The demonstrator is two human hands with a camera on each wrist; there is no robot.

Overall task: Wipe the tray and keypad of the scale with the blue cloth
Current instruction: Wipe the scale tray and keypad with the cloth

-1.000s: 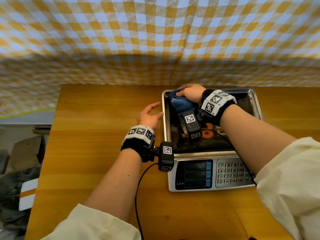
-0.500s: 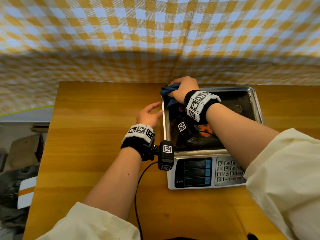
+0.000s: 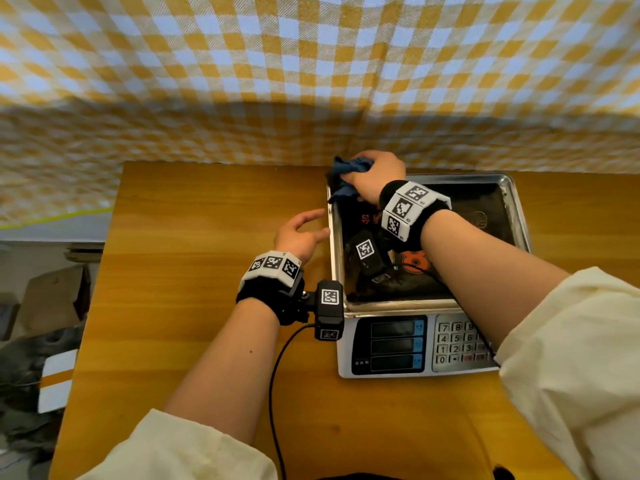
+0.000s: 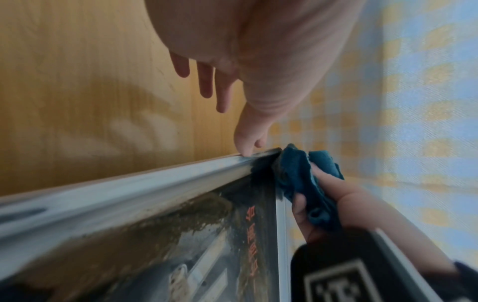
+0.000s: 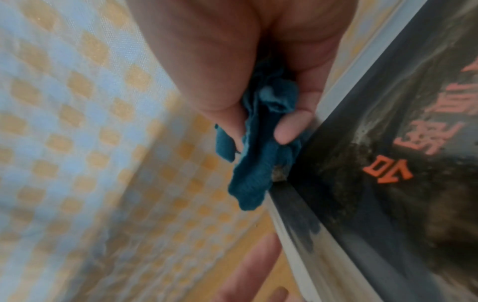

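The scale's steel tray (image 3: pixel 517 216) sits on the wooden table, its dark shiny floor reflecting my arm. My right hand (image 3: pixel 375 176) grips the bunched blue cloth (image 3: pixel 346 168) at the tray's far left corner. In the right wrist view the fingers curl round the cloth (image 5: pixel 261 163), which hangs over the tray rim (image 5: pixel 297 224). My left hand (image 3: pixel 301 232) stays beside the tray's left rim, fingers spread. Its thumb (image 4: pixel 248 139) touches the rim (image 4: pixel 155 175), close to the cloth (image 4: pixel 302 177). The keypad (image 3: pixel 455 341) lies at the scale's front, partly hidden by my right arm.
A yellow and white checked curtain (image 3: pixel 311 81) hangs right behind the table's far edge. A black cable (image 3: pixel 277 375) runs from my left wrist camera over the table (image 3: pixel 190 271). Boxes and clutter (image 3: pixel 41 306) lie off the table's left edge.
My right hand has carried the cloth from inside the tray's far left part up onto its far left corner, over the rim. The left hand has stayed by the left rim.
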